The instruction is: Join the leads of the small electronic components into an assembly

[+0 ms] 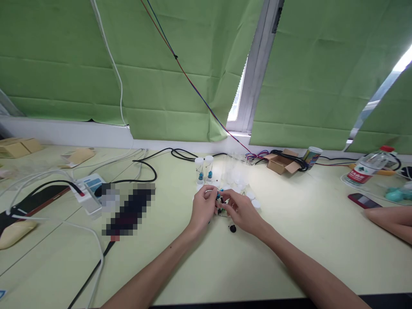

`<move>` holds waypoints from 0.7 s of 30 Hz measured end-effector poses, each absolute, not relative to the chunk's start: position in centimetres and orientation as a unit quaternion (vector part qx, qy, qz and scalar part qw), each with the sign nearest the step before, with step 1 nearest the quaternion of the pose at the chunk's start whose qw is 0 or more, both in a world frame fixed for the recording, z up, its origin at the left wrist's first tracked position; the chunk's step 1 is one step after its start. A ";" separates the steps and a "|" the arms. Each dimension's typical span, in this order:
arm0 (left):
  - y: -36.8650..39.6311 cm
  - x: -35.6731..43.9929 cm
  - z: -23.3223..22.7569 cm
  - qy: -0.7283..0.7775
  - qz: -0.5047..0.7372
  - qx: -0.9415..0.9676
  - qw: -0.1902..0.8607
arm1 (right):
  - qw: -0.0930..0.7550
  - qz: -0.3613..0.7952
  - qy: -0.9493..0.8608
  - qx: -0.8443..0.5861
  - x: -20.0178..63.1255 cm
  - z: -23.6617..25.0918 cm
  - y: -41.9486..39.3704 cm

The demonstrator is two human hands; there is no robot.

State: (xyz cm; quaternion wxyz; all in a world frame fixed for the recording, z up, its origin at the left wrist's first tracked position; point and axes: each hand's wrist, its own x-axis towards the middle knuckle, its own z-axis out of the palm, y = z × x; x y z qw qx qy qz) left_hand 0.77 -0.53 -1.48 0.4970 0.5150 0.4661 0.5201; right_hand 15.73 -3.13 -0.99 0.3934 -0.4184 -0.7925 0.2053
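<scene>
My left hand (203, 207) and my right hand (242, 210) meet over the middle of the pale green table (289, 257). Together their fingertips pinch a small blue and black part (219, 198); what it is stays too small to tell. Just behind the hands stand two clear vials (204, 168) with white caps and blue pieces inside, beside a cluster of empty clear vials (234, 171). Loose white caps (255, 203) lie to the right of my right hand. A small black piece (232, 228) rests on the table close under my right wrist.
Black and white cables (144, 165) cross the left side, beside a white device (88, 191). An open cardboard box (281, 163), a printed cup (312, 156), a lying water bottle (370, 168) and a red phone (363, 200) sit at the right. Another person's arm (391, 221) rests at the right edge.
</scene>
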 end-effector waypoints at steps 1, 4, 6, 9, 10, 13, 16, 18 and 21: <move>-0.5 0.8 -1.5 0.466 0.518 0.517 0.497 | 0.393 0.208 -0.793 -0.417 15.8 -1.0 -3.1; -0.5 0.8 -1.6 0.466 0.511 0.523 0.498 | 0.390 0.205 -0.794 -0.418 15.8 -1.1 -3.1; -0.5 0.7 -1.6 0.467 0.506 0.526 0.499 | 0.385 0.204 -0.795 -0.423 15.9 -1.2 -3.1; -0.5 0.7 -1.6 0.465 0.498 0.530 0.504 | 0.382 0.205 -0.794 -0.427 15.9 -1.2 -3.0; -0.6 0.7 -1.5 0.464 0.497 0.531 0.506 | 0.382 0.205 -0.794 -0.427 15.9 -1.2 -3.0; -0.6 0.7 -1.5 0.462 0.495 0.532 0.508 | 0.382 0.205 -0.794 -0.425 15.8 -1.1 -3.0; -0.6 0.7 -1.4 0.461 0.492 0.531 0.513 | 0.386 0.207 -0.794 -0.422 15.8 -1.1 -3.1; -0.6 0.7 -1.3 0.460 0.491 0.529 0.517 | 0.388 0.208 -0.793 -0.420 15.8 -1.1 -3.1; -0.6 0.8 -1.2 0.459 0.489 0.528 0.521 | 0.393 0.205 -0.795 -0.415 15.8 -1.2 -3.1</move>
